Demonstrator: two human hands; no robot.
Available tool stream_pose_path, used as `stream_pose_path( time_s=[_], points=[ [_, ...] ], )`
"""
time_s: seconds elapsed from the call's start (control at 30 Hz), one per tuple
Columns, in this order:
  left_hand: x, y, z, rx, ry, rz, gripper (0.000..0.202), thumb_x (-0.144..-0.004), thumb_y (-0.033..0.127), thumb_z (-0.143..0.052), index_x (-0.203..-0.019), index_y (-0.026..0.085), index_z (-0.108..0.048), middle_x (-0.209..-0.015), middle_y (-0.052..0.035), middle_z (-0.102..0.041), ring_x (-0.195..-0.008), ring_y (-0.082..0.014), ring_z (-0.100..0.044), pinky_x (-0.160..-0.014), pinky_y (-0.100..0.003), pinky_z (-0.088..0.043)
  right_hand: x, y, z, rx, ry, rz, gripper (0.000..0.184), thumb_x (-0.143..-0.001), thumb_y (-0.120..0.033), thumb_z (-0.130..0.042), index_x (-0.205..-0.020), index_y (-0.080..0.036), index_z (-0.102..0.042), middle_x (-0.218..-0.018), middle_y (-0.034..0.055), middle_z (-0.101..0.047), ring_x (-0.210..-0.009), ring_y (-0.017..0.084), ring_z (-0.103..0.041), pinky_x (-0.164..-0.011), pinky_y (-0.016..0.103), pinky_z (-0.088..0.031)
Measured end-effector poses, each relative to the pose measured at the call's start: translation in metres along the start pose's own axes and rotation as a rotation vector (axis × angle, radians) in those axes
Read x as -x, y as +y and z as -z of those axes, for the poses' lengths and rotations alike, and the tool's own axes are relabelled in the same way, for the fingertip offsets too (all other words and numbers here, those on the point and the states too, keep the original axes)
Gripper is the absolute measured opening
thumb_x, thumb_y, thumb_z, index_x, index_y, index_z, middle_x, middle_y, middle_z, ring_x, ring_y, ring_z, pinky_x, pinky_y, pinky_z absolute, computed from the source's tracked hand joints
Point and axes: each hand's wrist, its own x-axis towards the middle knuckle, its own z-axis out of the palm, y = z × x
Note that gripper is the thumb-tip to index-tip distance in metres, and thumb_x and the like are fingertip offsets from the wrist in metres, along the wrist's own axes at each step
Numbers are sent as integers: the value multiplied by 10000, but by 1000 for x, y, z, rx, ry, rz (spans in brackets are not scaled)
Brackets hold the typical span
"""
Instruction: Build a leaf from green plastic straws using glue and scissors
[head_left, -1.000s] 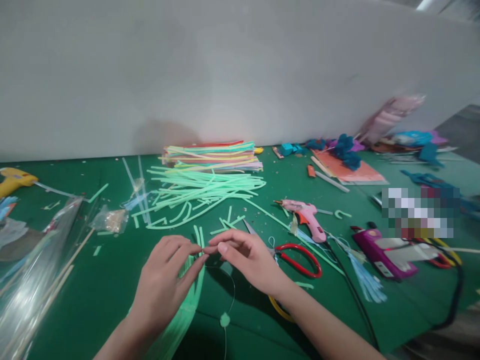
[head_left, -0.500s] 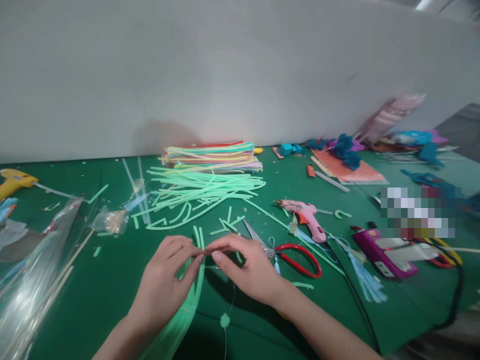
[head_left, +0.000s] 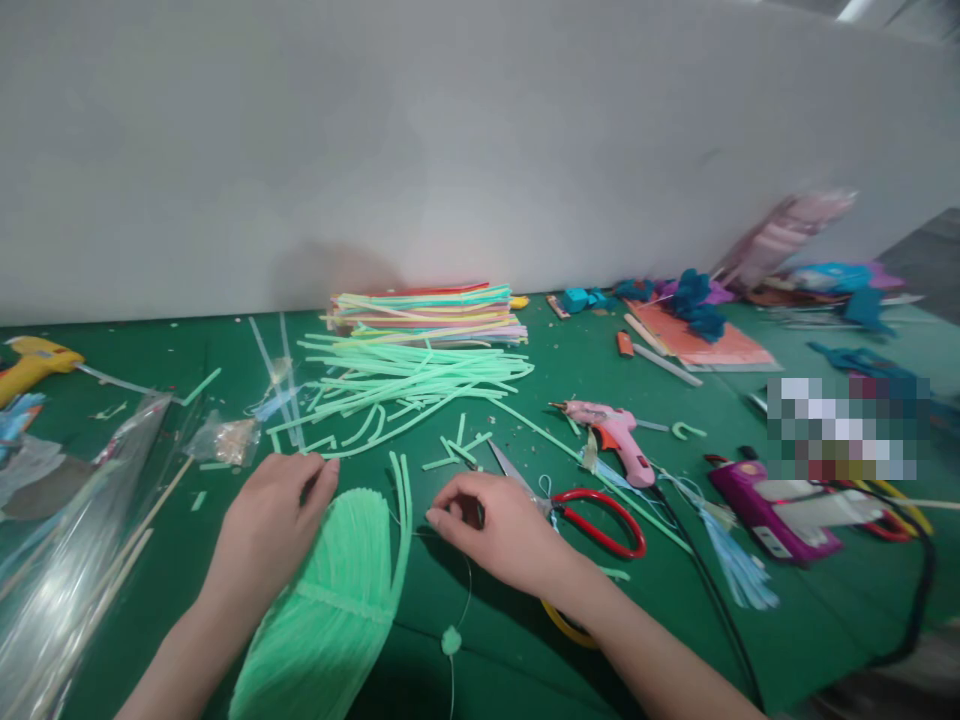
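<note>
A bright green fuzzy panel of pipe cleaners (head_left: 337, 590) stands tilted in front of me, a crosswise strand over its face and two loose stems rising at its right edge. My left hand (head_left: 266, 525) is curled closed at the panel's upper left edge; whatever it may hold is hidden. To the right of the stems, my right hand (head_left: 491, 515) is pinched closed, apart from the panel. A thin line runs near its fingertips, but I cannot make out what they hold. Under the right wrist lie red-handled scissors (head_left: 600, 520). A small green tuft (head_left: 451, 640) sits on a thin thread.
Loose green pipe cleaners (head_left: 420, 375) lie ahead, before a multicoloured bundle (head_left: 427, 312) by the wall. A pink glue gun (head_left: 615, 435) and purple device (head_left: 772, 510) are at right. At left are a yellow glue gun (head_left: 37, 365) and clear plastic wrapping (head_left: 90, 560).
My hands have come apart, the left moving away to the left of the stems. The green panel has turned so its broad face shows. My right hand has shifted slightly right.
</note>
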Motion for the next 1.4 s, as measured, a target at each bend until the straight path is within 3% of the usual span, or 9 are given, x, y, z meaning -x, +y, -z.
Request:
stream_pose_path(
  time_s=[0.1, 0.23, 0.5, 0.6, 0.87, 1.17, 1.23, 1.3, 1.4],
  points=[
    [-3, -9, 0, -28, -35, 72, 318, -909, 468, -464, -695, 245, -540, -672, -53, -586, -731, -281, -526, -659, -374, -357, 1, 3, -2, 200, -58, 44, 150, -842, -351, -691, -826, -202, -691, -750, 10, -672, -672, 149, -570, -597, 274, -369],
    [-5, -10, 0, 62, -94, 121, 317, -895, 461, -468, -1011, 221, -639, -918, -77, -686, -887, -287, -613, -748, -374, -437, 1, 5, -3, 218, -159, 84, 103, -829, -291, -707, -875, -200, -691, -766, 17, -685, -667, 145, -585, -579, 258, -354],
    [-3, 0, 9, 307, -311, 125, 366, -772, 571, -651, -974, 274, -724, -927, -19, -741, -761, -229, -647, -702, -319, -487, 0, -7, 6, 228, -175, 213, 83, -869, -167, -626, -885, -196, -703, -829, 20, -690, -741, 147, -608, -672, 261, -419],
    [-4, 3, 20, 403, -293, 145, 394, -761, 571, -675, -994, 254, -704, -935, -21, -735, -789, -229, -649, -716, -320, -494, 0, -23, 18, 241, -130, 299, 104, -912, -167, -594, -928, -203, -690, -919, 35, -684, -845, 163, -621, -767, 285, -446],
    [3, 13, 38, 887, -226, 277, 393, -718, 534, -758, -938, 213, -700, -893, -37, -748, -840, -241, -683, -754, -342, -545, -4, -73, 58, 340, -70, 444, 107, -932, -182, -591, -912, -210, -693, -895, 35, -664, -765, 153, -595, -672, 282, -441],
    [12, 23, 41, 888, -12, 280, 395, -744, 553, -724, -936, 211, -765, -891, -36, -791, -885, -295, -709, -779, -383, -562, -17, -97, 66, 542, 102, 591, 192, -991, -220, -503, -964, -223, -693, -980, 56, -632, -808, 171, -616, -725, 322, -475],
    [17, 26, 41, 790, 139, 180, 272, -796, 477, -706, -935, 256, -782, -951, -15, -793, -939, -291, -708, -838, -391, -550, -15, -96, 60, 437, 195, 643, 189, -987, -229, -499, -973, -231, -687, -1031, 69, -620, -837, 178, -608, -738, 327, -486],
    [24, 29, 40, 623, 377, -82, 194, -860, 317, -662, -1015, 317, -778, -1044, 5, -783, -1002, -273, -699, -912, -402, -523, -12, -92, 49, 193, 382, 627, 133, -962, -282, -550, -1001, -240, -670, -1118, 82, -602, -855, 176, -601, -725, 318, -504],
    [35, 31, 39, 304, 594, -527, 478, -887, 97, -546, -1267, 363, -659, -1179, -9, -747, -1103, -259, -668, -965, -428, -485, -4, -84, 28, -380, 536, 327, 248, -925, -451, -601, -1040, -233, -626, -1071, 83, -639, -812, 170, -627, -653, 290, -533]
  ],
)
